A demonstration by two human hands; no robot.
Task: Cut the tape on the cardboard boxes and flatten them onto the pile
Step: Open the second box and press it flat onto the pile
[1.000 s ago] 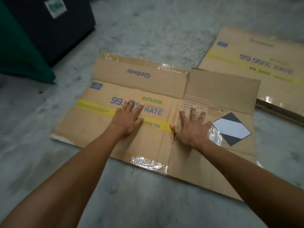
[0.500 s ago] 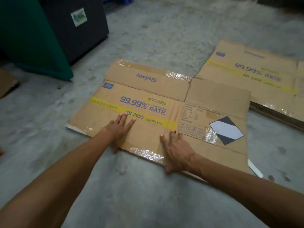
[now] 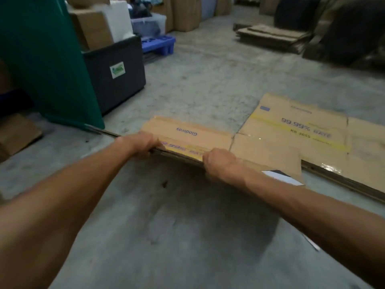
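Risk: flattened brown cardboard box, edge clenched by fingers of left hand and right hand, could sag and snag short of flat cardboard pile.

A large dark-green plastic bin stands beyond and left of the fingers. A black plastic crate with a sticker sits just beside it. A blue plastic pallet lies farther beyond on the grey concrete floor.

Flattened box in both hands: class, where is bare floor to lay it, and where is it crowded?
Bare concrete floor between the black crate and the cardboard pile, and below the arms. Crowded left by the green bin.
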